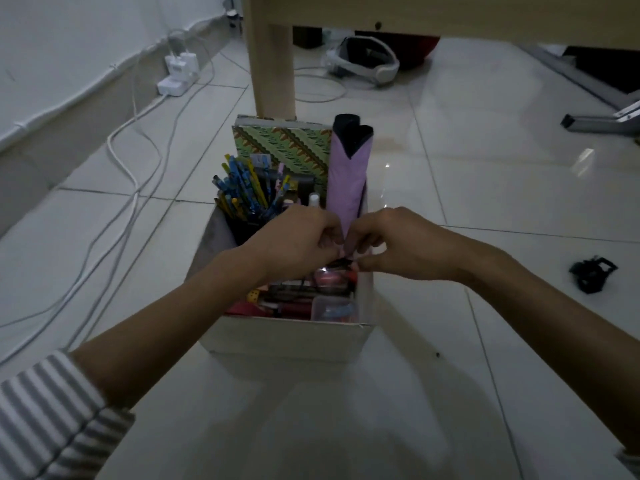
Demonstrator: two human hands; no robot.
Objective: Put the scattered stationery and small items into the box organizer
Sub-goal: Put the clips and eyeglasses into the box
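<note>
Both hands meet over the white cardboard box organizer (287, 336) on the white tiled floor (485, 188). The left hand (294, 240) and right hand (398, 244) each have their grip pinched on a small dark thin thing (341, 262), toward the box's 3 o'clock side; can't tell what it is. It looks light and floppy, so fingertip pinches at its ends should do. A black crumpled item (593, 274) sits on the floor at 3 o'clock, well apart.
</note>
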